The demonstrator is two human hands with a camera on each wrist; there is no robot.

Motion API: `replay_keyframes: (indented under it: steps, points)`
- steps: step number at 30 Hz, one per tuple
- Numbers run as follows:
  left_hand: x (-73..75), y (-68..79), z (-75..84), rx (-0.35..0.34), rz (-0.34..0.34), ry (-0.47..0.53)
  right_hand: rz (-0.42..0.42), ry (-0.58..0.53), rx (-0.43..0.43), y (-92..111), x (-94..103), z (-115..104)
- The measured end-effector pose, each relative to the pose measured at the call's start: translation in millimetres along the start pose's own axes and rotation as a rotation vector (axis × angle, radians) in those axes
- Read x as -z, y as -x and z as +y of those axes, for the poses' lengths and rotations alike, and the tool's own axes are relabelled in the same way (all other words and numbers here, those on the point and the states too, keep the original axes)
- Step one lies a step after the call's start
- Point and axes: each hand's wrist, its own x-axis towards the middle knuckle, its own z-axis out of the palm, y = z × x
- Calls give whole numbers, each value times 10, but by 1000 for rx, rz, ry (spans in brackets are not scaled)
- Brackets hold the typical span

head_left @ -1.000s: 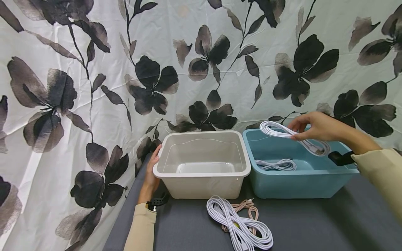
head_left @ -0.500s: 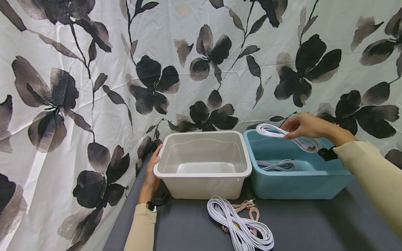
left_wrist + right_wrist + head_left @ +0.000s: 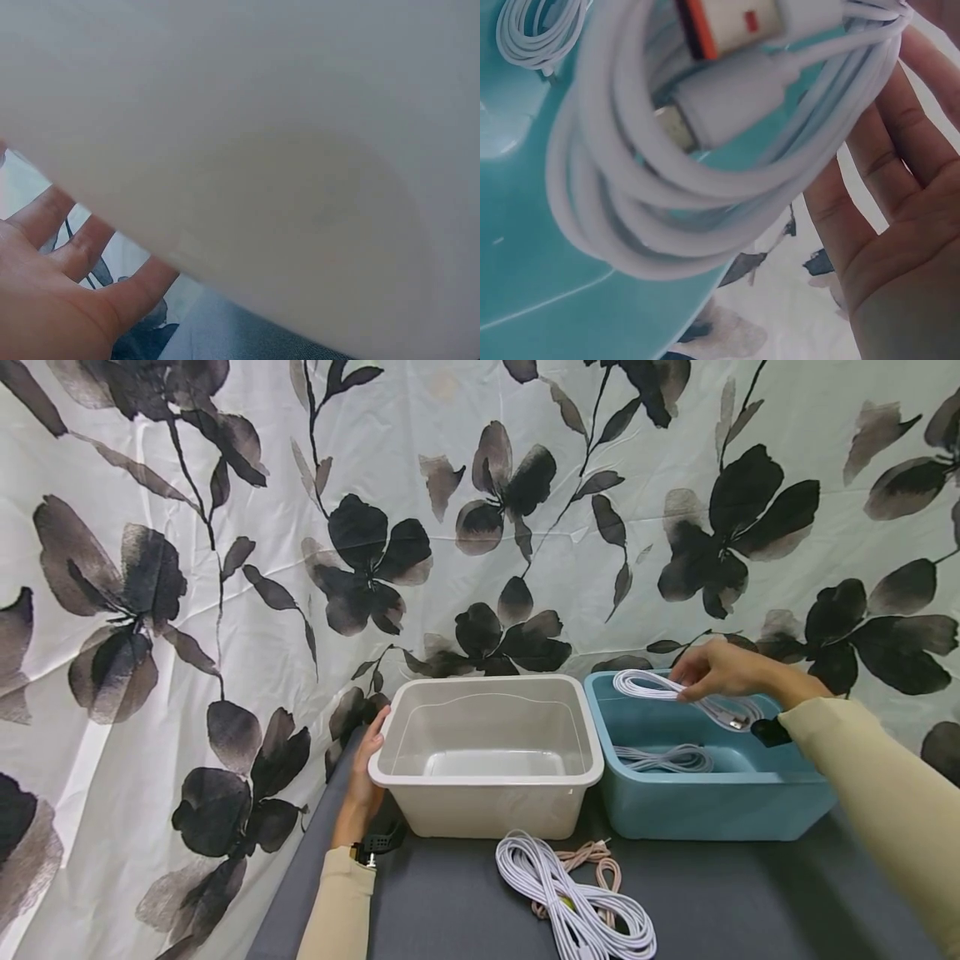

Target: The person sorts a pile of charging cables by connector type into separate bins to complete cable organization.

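Observation:
My right hand pinches a coiled white USB cable at its middle, over the blue bin. Close up in the right wrist view, the cable's loops and its metal USB plug hang beside the fingers. Inside the blue bin lies another white cable bundle. My left hand rests against the left side of the beige bin, fingers straight along its wall. In the left wrist view the bin wall hides those fingertips.
In front of the beige bin, a large white cable coil lies partly over a pinkish-beige cable on the dark grey table. A floral curtain hangs close behind both bins, which stand side by side.
My right hand has moved a little left and lower with the white cable, bringing it nearer the blue bin. The left hand stays at the beige bin.

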Motion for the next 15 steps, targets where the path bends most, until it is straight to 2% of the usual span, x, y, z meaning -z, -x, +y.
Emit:
replay_keyframes:
  steps: [15]
  points:
    - [-20,20,21,8,12,-2,-39,-38,-14,-92,-96,29]
